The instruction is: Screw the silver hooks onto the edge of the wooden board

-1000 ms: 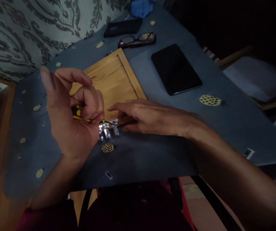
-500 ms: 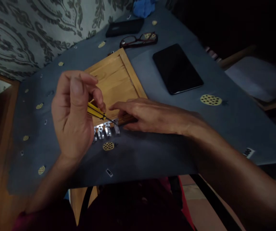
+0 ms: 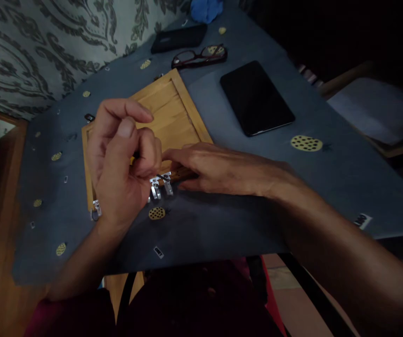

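My left hand (image 3: 122,159) is closed around a screwdriver (image 3: 164,177), whose yellow handle is mostly hidden by the fingers. Its thin dark shaft points right, the tip at the metal hook strip (image 3: 155,188) along the near edge of a framed wooden board (image 3: 168,110). Part of the strip lies behind my left hand; one hook shows at the board's left corner. My right hand (image 3: 208,166) lies across the near right edge of the board beside the last hook, fingers stretched out and pressing on the wood.
On the blue pineapple-print tablecloth (image 3: 222,224), a black tablet (image 3: 257,98) lies right of the board. Behind it are eyeglasses (image 3: 199,57), a black phone case (image 3: 179,38) and a blue crumpled thing (image 3: 206,10). A small dark item (image 3: 89,118) sits by the board's left corner.
My left hand has turned and shifted slightly right, its fingers now covering most of the screwdriver handle. More of the board's left side shows. My right hand stays in place.
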A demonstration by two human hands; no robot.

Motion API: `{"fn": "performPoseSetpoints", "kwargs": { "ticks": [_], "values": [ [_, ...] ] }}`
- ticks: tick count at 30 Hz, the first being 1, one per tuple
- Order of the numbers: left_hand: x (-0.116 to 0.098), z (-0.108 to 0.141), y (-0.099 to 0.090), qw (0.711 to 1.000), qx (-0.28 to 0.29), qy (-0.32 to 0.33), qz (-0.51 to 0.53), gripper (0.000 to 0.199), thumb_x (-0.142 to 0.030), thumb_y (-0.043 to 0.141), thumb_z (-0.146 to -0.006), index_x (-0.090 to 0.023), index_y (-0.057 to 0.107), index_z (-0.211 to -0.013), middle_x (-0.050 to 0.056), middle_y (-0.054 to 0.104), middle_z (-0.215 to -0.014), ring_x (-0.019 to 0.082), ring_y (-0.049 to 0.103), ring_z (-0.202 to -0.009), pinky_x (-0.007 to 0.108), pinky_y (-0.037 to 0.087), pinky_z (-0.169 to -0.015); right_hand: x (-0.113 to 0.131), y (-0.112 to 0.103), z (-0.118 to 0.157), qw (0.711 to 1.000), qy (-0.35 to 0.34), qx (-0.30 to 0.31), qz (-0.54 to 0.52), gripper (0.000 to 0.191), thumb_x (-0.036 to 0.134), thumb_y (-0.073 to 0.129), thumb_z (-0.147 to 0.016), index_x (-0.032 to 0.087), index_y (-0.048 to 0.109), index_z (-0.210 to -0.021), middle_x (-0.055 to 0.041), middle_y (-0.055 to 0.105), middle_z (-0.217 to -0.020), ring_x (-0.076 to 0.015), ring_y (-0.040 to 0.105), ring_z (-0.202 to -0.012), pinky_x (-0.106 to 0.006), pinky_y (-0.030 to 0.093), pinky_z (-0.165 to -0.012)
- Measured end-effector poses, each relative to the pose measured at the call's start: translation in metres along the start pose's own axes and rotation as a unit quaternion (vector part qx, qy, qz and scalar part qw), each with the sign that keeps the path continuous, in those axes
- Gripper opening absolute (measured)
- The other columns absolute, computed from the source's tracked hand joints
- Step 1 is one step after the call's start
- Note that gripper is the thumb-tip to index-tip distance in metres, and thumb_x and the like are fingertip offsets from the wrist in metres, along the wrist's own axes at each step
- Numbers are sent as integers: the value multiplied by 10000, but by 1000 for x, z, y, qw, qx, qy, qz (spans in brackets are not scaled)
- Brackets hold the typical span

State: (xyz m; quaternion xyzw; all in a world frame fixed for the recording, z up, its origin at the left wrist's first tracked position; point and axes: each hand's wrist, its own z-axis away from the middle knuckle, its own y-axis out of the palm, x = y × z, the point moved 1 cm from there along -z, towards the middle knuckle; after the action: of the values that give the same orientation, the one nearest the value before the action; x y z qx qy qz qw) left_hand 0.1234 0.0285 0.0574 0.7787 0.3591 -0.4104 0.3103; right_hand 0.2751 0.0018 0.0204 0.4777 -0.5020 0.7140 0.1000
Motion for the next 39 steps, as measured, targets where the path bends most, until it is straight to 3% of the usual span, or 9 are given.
{"fn": "performPoseSetpoints", "kwargs": {
  "ticks": [3, 7, 10, 15, 27, 29, 33, 35, 39],
  "values": [
    [1, -1, -6, 1000, 29, -7, 2, 172, -253, 554, -955, -123, 651, -899, -93, 316, -436, 34, 230, -337, 165, 253, -346, 1, 0, 0, 1000, 2, 1, 3, 485, 192, 583, -869, 261, 501, -1341, -61, 670, -1131, -229, 627, -1025, -335, 457, -789],
    [-8, 5, -3, 991, -88, -2, -104, 203, -266, 512, -976, -148, 645, -879, -23, 466, -534, 107, 427, -472, 241, 406, -471, 0, -1, -2, 1000, 4, -1, 4, 553, 196, 595, -867, 247, 464, -1402, -73, 669, -1195, -238, 630, -1069, -342, 474, -829],
    [-12, 9, 6, 982, -141, 6, -129, 237, -272, 484, -997, -170, 641, -852, -28, 429, -565, 109, 412, -511, 247, 412, -514, -1, 0, -3, 1000, 5, -1, 0, 588, 207, 606, -870, 227, 445, -1434, -86, 658, -1234, -240, 624, -1098, -350, 481, -862],
    [-7, 9, 10, 991, -106, 7, -80, 314, -220, 387, -1023, -184, 629, -827, -62, 294, -482, 79, 223, -412, 207, 268, -411, -3, 2, -3, 1000, 2, 1, -11, 604, 206, 612, -874, 253, 436, -1450, -75, 656, -1246, -237, 611, -1127, -350, 475, -897],
    [-7, 2, -1, 998, 44, -29, -34, 185, -298, 548, -972, -174, 659, -892, -100, 248, -441, 37, 191, -322, 213, 209, -355, 5, -4, 1, 1000, 23, 11, -17, 510, 180, 578, -877, 286, 504, -1370, -76, 614, -1330, -259, 574, -1207, -363, 475, -922],
    [-9, 2, -1, 997, 22, -32, -62, 167, -310, 596, -943, -178, 665, -867, -88, 285, -436, 52, 215, -333, 234, 220, -364, 3, -2, 0, 1000, 19, 9, -7, 528, 194, 586, -878, 284, 489, -1389, -74, 641, -1280, -254, 598, -1156, -363, 480, -897],
    [-15, 7, 7, 982, -109, -38, -148, 251, -321, 521, -984, -204, 669, -817, -18, 438, -530, 116, 418, -470, 291, 369, -483, -1, -1, -1, 1000, 10, 7, -13, 582, 218, 593, -882, 258, 439, -1442, -70, 666, -1215, -230, 623, -1092, -351, 484, -876],
    [-15, 9, 12, 978, -148, -49, -137, 329, -374, 477, -1001, -203, 659, -786, -25, 395, -509, 111, 372, -457, 287, 332, -469, -1, 0, -1, 1000, 7, 4, -12, 570, 217, 598, -880, 244, 455, -1431, -69, 658, -1227, -228, 613, -1107, -348, 477, -883],
    [-14, 9, 18, 988, -124, -43, -87, 380, -471, 533, -963, -179, 624, -738, -71, 269, -435, 66, 180, -376, 264, 171, -394, -2, 0, -1, 1000, -2, -1, -2, 553, 217, 598, -878, 244, 468, -1415, -65, 648, -1243, -236, 591, -1141, -352, 464, -897]
  ]
}}
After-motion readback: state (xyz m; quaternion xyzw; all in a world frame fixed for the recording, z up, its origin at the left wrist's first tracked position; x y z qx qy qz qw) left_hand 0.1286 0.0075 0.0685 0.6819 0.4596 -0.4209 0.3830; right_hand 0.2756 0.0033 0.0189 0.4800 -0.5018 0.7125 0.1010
